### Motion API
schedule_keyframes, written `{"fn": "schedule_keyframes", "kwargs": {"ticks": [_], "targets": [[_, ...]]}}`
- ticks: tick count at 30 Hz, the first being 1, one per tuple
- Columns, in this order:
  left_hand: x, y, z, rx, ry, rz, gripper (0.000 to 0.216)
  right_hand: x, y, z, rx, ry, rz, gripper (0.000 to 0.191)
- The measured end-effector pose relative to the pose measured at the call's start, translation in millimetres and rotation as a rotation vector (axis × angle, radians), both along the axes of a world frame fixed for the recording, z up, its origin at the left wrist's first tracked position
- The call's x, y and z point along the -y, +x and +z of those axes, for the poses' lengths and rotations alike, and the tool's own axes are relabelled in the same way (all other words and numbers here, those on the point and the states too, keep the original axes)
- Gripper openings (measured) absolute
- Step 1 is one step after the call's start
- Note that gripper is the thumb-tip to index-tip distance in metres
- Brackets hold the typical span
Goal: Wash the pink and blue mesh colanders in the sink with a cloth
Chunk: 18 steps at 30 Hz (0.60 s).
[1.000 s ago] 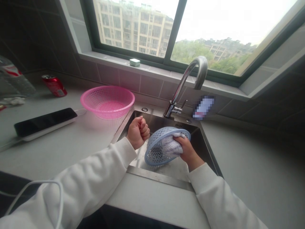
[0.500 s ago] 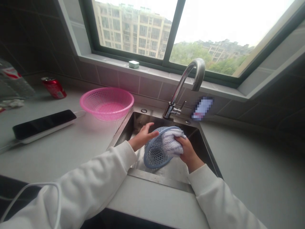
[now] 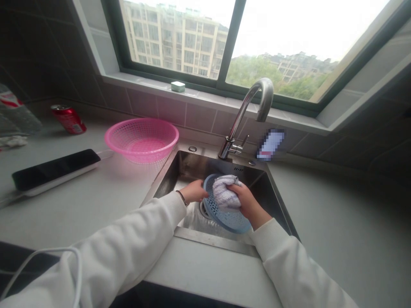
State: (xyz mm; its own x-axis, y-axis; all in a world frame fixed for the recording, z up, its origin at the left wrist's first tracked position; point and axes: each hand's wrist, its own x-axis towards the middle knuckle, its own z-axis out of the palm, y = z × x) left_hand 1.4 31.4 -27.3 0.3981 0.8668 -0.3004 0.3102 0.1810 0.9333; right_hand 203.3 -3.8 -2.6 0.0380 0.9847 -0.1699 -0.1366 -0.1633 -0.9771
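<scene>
The grey countertop [image 3: 96, 201] is filling the left and right of the frame, and the steel sink [image 3: 180, 171] is sitting sunk into it at the centre, with the curved chrome faucet [image 3: 253, 96] rising behind it toward the window. A pink perforated basket [image 3: 141, 139] is resting upright on the counter just left of the sink's upper corner, and a flat black-topped device [image 3: 54, 169] on a white base is lying further left; neither is showing any shift from the earlier pictures. Inside the sink, at the centre of the frame, the blue perforated basket [image 3: 229, 216] is now sitting lower and deeper than half a second ago, tilted with its inside turned up toward the camera rather than lying on its side. The left hand [image 3: 194, 191], which was a lifted fist a second ago and then an open reaching palm, is now gripping the basket's left rim. The right hand [image 3: 245, 201] is still clutching the bunched white cloth [image 3: 224, 194] and pressing it against the basket's inner wall. A red can [image 3: 68, 119] is leaning at the far left by the tiled wall, and a small pale box [image 3: 177, 86] is sitting on the windowsill at the upper middle.
</scene>
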Motion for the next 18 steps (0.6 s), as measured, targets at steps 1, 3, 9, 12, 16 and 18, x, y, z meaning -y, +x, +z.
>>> {"fn": "schedule_keyframes", "kwargs": {"ticks": [1,3,9,12,16,18], "targets": [[0,1,0.9,0.022,-0.062,0.016,0.043,0,-1,-0.3,0.023,-0.012,0.024,0.031],[1,3,3.1,0.065,-0.154,0.052,0.039,-1,-3,-0.2,0.066,-0.031,0.077,0.031],[-2,-2,8.2,0.072,-0.152,0.227,0.024,-3,1,-3.0,0.129,-0.034,0.103,0.032],[-3,-5,14.0,0.115,-0.006,0.317,0.021,-4,4,-7.2,0.153,-0.042,0.101,0.034],[5,-1,26.9,0.251,0.169,0.281,0.017,-3,2,-8.8,0.128,-0.033,0.090,0.028],[13,2,30.3,0.307,0.219,0.224,0.017,-1,-1,-6.2,0.076,-0.021,0.090,0.025]]}}
